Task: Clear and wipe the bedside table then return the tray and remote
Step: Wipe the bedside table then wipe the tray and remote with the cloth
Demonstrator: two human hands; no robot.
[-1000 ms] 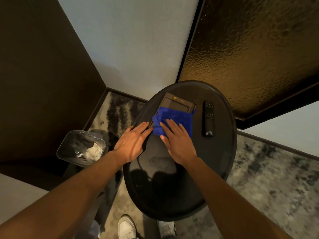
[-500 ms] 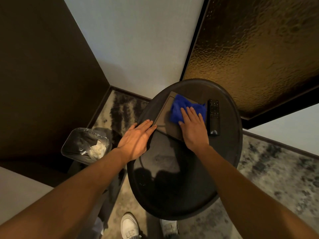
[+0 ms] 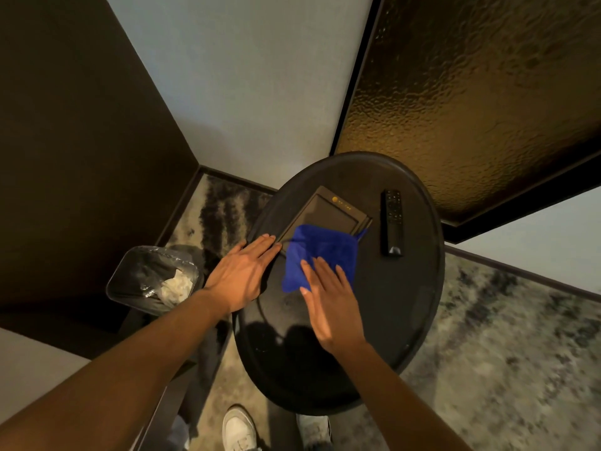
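Right hand (image 3: 328, 307) flat with fingers spread, pressing a blue cloth (image 3: 320, 255) onto the round black bedside table (image 3: 406, 304); cloth under the fingertips, its far edge draped over the near corner of the dark rectangular tray (image 3: 328, 213). Left hand (image 3: 242, 275) also flat and open, fingertips touching the tray's near-left corner, gripping nothing. Black remote (image 3: 392, 222) lying on the tabletop right of the tray, apart from both hands. Lined waste bin (image 3: 151, 279) on the floor to the left, white shoes (image 3: 239, 429) near the bottom edge.
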